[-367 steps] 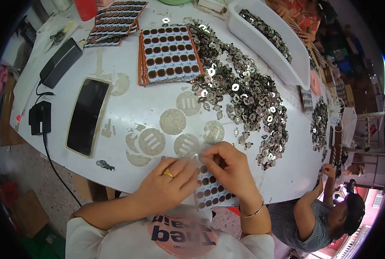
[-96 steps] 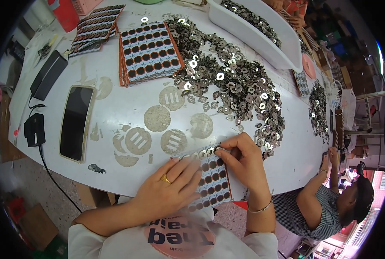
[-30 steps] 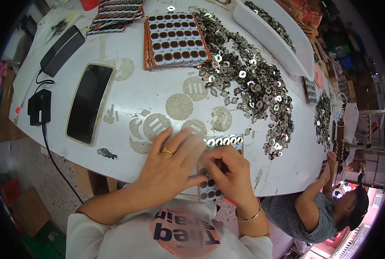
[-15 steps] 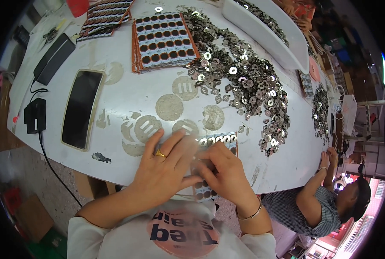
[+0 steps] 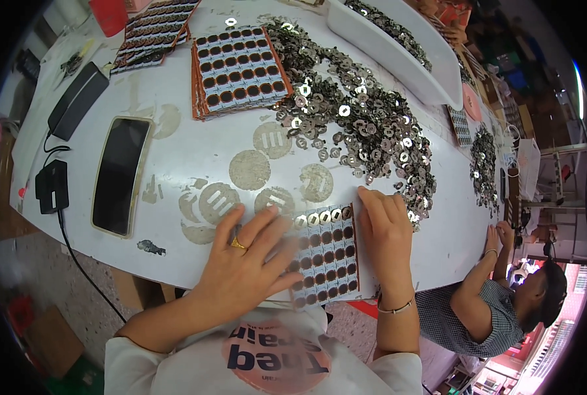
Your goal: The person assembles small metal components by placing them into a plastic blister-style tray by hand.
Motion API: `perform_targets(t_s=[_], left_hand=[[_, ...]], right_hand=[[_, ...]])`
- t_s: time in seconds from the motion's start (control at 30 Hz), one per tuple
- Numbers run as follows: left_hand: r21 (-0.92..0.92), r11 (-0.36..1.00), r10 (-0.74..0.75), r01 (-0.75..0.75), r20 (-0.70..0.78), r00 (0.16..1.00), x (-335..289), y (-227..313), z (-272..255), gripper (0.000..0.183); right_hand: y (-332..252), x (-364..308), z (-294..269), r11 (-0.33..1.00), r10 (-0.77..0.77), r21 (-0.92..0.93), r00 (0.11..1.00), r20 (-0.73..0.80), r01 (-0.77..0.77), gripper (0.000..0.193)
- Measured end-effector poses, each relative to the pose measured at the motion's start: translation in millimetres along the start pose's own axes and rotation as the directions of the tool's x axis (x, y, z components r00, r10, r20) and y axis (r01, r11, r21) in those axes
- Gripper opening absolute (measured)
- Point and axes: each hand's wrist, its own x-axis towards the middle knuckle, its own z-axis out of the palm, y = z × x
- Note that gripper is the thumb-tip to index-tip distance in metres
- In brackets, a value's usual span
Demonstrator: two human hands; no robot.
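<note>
While both hands rest on the white table [image 5: 175, 138], the grid sheet [image 5: 325, 253] of dark round patches lies at the table's near edge, directly in front of the person. The left hand [image 5: 244, 263] lies flat with fingers spread apart, palm down, covering the left portion of the grid sheet; a gold ring [image 5: 238, 244] sits on one finger. The right hand [image 5: 385, 230] presses on the right edge of the grid sheet, fingers extended and held close together, gripping nothing. A thin bracelet [image 5: 395, 307] circles the right wrist.

Along the far edge of the grid sheet runs a row of shiny metal washers [image 5: 320, 216] set on the patches. Beyond the grid sheet, further from the person, a large heap of loose washers [image 5: 353, 112] spreads over the table. Left of that heap, well apart from the grid sheet, sits a stack of similar sheets [image 5: 239, 69] with orange borders. Far left of the grid sheet lie a black phone [image 5: 119, 174] and a black charger block [image 5: 51, 186] with its cable. Right of the grid sheet, past the table end, another person [image 5: 497, 309] leans over the surface.
</note>
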Motion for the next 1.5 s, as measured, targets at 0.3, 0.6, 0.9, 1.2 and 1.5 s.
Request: perform_targets(t_s=[0.3,0.6,0.9,1.2,1.5], left_hand=[[0.074,0.997,0.039,-0.037,-0.026,0.999,-2.2,0.7,3.8,0.043],[0.018,1.0,0.011,-0.012,0.048,0.999,-4.6,3.3,-2.0,0.055],[0.041,0.999,0.009,-0.011,0.065,0.998,-6.4,5.5,-3.8,0.062],[0.067,0.998,0.003,-0.007,0.064,0.998,-8.5,5.4,-1.0,0.069],[0.086,0.996,0.005,-0.01,0.054,0.999,-10.1,6.1,1.0,0.069]], right_hand=[[-44.5,-6.5,-18.5,0.19,0.221,0.767,0.788,0.575,-0.613,0.015],[-55.5,-2.2,-8.7,0.612,0.119,0.652,0.868,0.483,-0.447,0.014],[-55.9,-8.1,-6.9,0.675,0.15,0.621,0.898,0.413,-0.398,0.016],[-75.0,-11.6,-9.1,0.908,0.093,0.358,0.937,0.337,-0.219,0.024],[-82.2,-17.9,-8.3,0.913,0.151,0.315,0.933,0.327,-0.258,0.026]])
